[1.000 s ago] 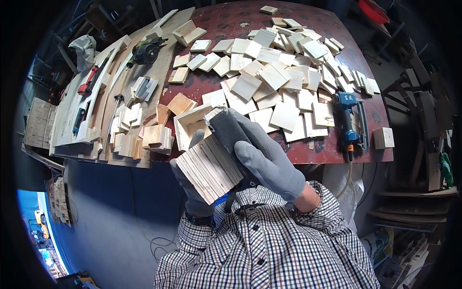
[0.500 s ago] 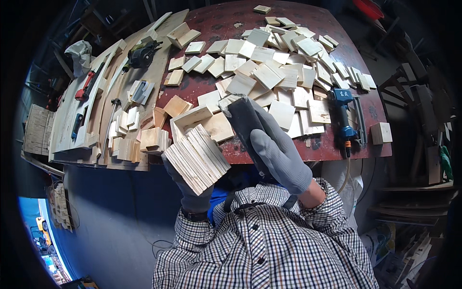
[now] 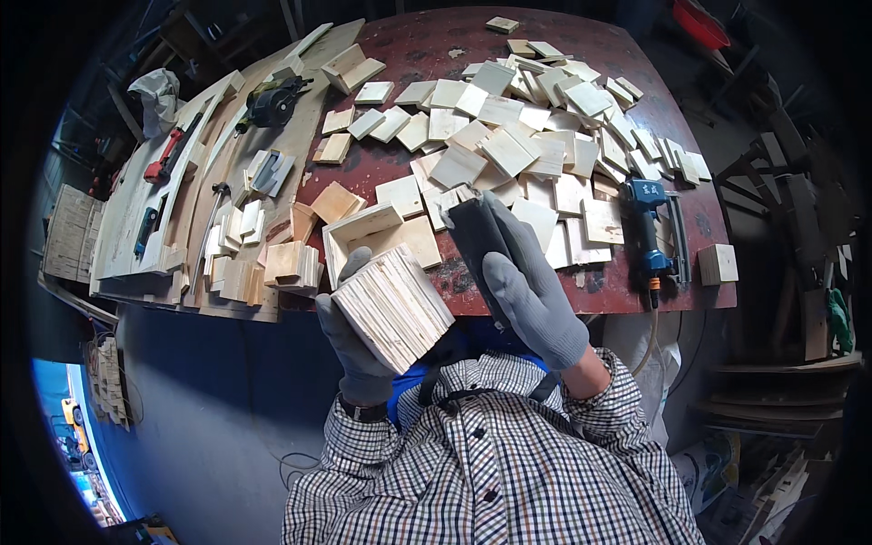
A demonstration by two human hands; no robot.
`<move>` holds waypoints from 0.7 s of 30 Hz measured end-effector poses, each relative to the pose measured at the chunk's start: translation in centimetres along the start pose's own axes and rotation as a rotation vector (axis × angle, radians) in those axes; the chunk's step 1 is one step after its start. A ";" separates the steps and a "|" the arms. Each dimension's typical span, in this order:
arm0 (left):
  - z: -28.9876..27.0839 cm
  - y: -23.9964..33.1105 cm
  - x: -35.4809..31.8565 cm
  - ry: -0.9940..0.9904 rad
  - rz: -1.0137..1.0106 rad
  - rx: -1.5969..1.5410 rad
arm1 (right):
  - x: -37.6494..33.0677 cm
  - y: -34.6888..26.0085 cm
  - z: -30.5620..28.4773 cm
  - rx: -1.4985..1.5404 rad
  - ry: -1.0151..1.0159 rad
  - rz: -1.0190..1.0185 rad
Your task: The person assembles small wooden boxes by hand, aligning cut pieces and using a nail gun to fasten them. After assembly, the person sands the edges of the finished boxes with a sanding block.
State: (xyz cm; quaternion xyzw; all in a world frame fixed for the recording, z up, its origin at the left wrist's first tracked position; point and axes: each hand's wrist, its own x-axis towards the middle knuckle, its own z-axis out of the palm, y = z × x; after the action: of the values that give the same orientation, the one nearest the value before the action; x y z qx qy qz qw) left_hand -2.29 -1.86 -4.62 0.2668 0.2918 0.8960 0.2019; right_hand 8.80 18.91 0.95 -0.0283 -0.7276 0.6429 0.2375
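My left hand [image 3: 356, 341], in a grey glove, grips a block-like stack of thin wooden pieces [image 3: 395, 304]. Its layered edges face up, and the thumb lies along the far side. To the right, my gloved right hand [image 3: 536, 304] is wrapped round a long dark sanding block [image 3: 477, 250] with a frayed, pale far end. A small gap separates the sanding block from the stack. Both hands are above the table's near edge. Just beyond the stack, a small open wooden box [image 3: 363, 227] sits on the red table [image 3: 409, 36].
Many loose wooden squares [image 3: 509, 150] lie heaped across the table. A blue nail gun [image 3: 649, 227] with a hose is at right, near a single wood block [image 3: 718, 264]. Boards at left carry a red-handled tool [image 3: 164, 156], a dark power tool [image 3: 272, 100] and wood offcuts [image 3: 241, 222].
The wooden stack has shifted right and tilted, so my left thumb now shows on its far side. My right hand and the sanding block have moved slightly right and nearer to me.
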 end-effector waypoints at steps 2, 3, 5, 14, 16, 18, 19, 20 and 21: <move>0.7 -1.0 -0.5 0.062 -0.071 0.144 | 1.1 -0.4 1.1 0.056 -0.070 0.041; 0.5 -1.4 -0.6 0.120 -0.101 0.330 | 0.8 -0.9 1.4 0.040 -0.066 0.019; 1.2 -0.5 0.1 0.140 -0.067 0.511 | -0.3 -1.5 1.5 -0.145 -0.100 -0.163; 0.2 1.7 0.8 0.174 0.121 0.931 | -1.9 -0.2 0.1 0.063 0.154 0.049; 2.3 1.2 0.7 0.186 0.078 0.871 | -0.5 -0.1 -0.2 -0.079 0.160 0.065; 3.3 0.5 0.4 0.186 0.147 0.829 | -1.0 -0.9 1.6 -0.132 0.065 0.032; 2.5 -0.6 0.3 0.151 0.241 0.789 | -1.5 -1.0 2.7 -0.231 0.020 -0.057; 2.1 -0.9 0.2 0.166 0.283 0.800 | -2.6 -0.3 4.0 -0.463 0.103 -0.198; 1.8 -1.1 0.1 0.181 0.324 0.812 | -3.6 -0.6 4.1 -0.389 0.068 -0.206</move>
State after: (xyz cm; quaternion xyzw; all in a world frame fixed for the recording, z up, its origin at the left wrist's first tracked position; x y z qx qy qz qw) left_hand -1.04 -0.26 -4.08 0.2870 0.5909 0.7488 -0.0885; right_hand 10.59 13.82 0.13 -0.0208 -0.8286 0.4614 0.3163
